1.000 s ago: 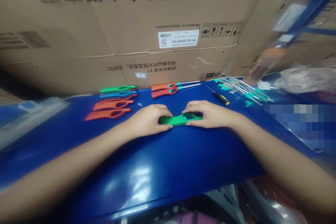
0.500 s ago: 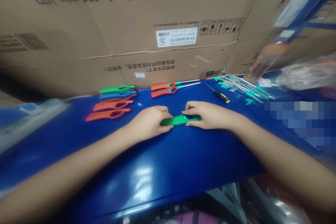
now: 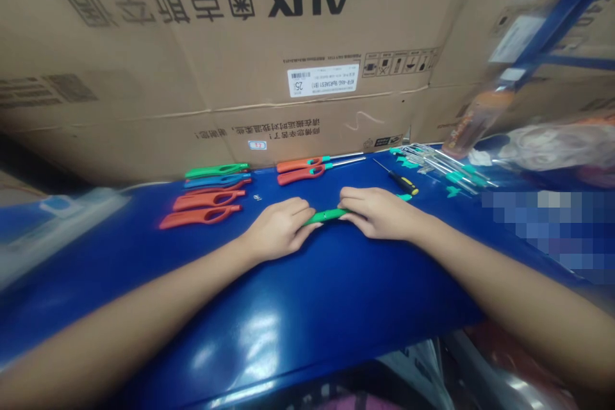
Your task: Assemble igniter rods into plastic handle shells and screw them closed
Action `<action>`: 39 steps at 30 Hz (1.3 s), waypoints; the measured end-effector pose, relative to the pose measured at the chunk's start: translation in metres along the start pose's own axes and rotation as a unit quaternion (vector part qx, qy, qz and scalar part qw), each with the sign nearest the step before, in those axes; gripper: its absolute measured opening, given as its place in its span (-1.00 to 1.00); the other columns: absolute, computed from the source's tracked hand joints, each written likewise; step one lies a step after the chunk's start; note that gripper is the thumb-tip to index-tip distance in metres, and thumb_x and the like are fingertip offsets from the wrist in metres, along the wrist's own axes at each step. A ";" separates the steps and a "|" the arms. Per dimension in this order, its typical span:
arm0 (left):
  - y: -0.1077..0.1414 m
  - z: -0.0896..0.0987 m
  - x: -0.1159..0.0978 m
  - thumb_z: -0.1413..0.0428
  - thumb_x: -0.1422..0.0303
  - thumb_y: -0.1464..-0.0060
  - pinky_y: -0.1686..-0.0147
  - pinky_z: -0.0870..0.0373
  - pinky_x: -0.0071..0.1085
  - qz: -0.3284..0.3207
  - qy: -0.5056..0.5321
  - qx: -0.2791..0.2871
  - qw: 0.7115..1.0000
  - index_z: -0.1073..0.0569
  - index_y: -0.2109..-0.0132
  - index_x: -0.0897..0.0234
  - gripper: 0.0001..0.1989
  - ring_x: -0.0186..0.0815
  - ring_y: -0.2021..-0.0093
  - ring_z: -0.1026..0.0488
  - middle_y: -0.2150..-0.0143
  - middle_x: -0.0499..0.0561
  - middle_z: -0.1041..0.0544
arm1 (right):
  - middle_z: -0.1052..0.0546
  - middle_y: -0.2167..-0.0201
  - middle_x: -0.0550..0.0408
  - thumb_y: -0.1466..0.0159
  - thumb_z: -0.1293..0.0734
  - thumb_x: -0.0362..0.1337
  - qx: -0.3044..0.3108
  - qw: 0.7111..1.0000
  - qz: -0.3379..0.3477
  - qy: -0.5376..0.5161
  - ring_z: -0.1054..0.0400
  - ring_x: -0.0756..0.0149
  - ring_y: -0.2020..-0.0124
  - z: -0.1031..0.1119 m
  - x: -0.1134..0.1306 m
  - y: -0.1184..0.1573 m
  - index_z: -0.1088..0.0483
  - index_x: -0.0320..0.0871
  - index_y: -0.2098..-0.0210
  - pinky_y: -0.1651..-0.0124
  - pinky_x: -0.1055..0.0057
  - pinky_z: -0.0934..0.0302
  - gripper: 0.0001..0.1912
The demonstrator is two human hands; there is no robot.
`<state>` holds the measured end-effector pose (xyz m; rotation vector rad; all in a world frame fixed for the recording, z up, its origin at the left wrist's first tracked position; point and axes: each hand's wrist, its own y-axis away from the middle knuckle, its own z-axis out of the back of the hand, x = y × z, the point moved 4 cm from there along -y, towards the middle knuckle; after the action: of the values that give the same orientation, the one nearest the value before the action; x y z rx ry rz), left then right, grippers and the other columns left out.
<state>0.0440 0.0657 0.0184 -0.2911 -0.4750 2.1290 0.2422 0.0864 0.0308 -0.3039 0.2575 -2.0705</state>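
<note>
Between my two hands is a green lighter handle (image 3: 327, 215), held roughly level above the blue table (image 3: 307, 295). My left hand (image 3: 283, 225) pinches its left end with thumb and fingers. At the other end my right hand (image 3: 377, 213) grips it, and its fingers cover that part. A bit of turquoise shows just behind the right hand. Past my left hand lie red lighter handles (image 3: 199, 216), a blue one (image 3: 211, 180) and a green one (image 3: 211, 170). Two orange-red lighters with metal rods (image 3: 300, 174) rest beyond my hands.
A screwdriver (image 3: 403, 182) with a black and yellow handle lies behind my right hand. Metal rods with turquoise parts (image 3: 446, 170) are piled at the back right, near an orange bottle (image 3: 478, 122). A large cardboard box (image 3: 230, 64) stands along the back. Tiny metal pieces (image 3: 257, 197) lie left of centre.
The green handle has been turned, so its narrow edge now faces me and its trigger opening no longer shows. Both hands still hold it, and the camera view has shifted slightly.
</note>
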 end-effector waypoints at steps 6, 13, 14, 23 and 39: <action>-0.003 0.006 0.011 0.02 0.21 -0.33 0.25 -0.39 -0.35 0.099 0.106 -0.010 0.989 -0.50 0.21 0.33 -0.69 -0.24 0.29 -0.43 0.30 0.09 -0.49 | -0.49 0.00 -0.07 -0.36 -0.32 -0.19 -0.086 0.993 -0.039 -0.073 -0.44 0.16 0.03 0.008 -0.012 0.001 -0.40 -0.12 -0.09 0.00 0.27 -0.36 -0.67; -0.005 -0.016 0.018 -0.08 0.12 -0.16 0.66 -0.14 -0.50 0.394 0.592 0.056 0.701 -0.41 0.37 0.35 -0.66 -0.42 0.64 -0.26 0.57 -0.04 -0.36 | -0.51 -0.01 -0.09 -0.31 -0.37 -0.01 -0.062 0.998 0.001 -0.032 -0.44 0.09 0.01 0.016 -0.014 0.001 -0.42 -0.11 -0.10 -0.03 0.17 -0.35 -0.54; -0.005 -0.015 0.015 -0.10 0.14 -0.13 0.67 -0.12 -0.51 0.402 0.612 0.061 0.678 -0.43 0.34 0.36 -0.68 -0.43 0.65 -0.25 0.57 -0.04 -0.36 | -0.53 0.01 -0.09 -0.34 -0.34 -0.02 -0.057 0.998 0.011 -0.026 -0.45 0.11 0.03 0.015 -0.012 0.000 -0.43 -0.11 -0.09 -0.01 0.19 -0.35 -0.58; -0.009 0.019 -0.008 -0.06 0.21 -0.30 0.21 -0.44 -0.40 0.106 0.202 0.053 0.972 -0.60 0.05 0.27 -0.71 -0.25 0.24 -0.57 0.20 0.06 -0.65 | -0.61 0.21 -0.02 -0.45 -0.18 -0.23 -0.047 0.998 0.023 -0.032 -0.51 0.28 0.23 0.007 0.009 0.000 -0.51 -0.18 0.10 0.22 0.41 -0.32 -0.72; 0.005 0.008 0.046 -0.01 0.18 -0.35 0.10 -0.54 -0.32 0.032 0.027 -0.046 0.998 -0.54 0.01 0.34 -0.65 -0.21 0.18 -0.60 0.17 0.15 -0.64 | -0.55 0.01 -0.09 -0.21 -0.41 -0.16 -0.001 0.983 -0.168 0.069 -0.41 -0.05 -0.02 0.045 -0.078 0.032 -0.44 -0.14 0.00 -0.08 0.05 -0.25 -0.61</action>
<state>0.0111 0.0997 0.0218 -0.4213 -0.5396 2.1586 0.3199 0.1364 0.0549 -0.2148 0.3084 -2.4290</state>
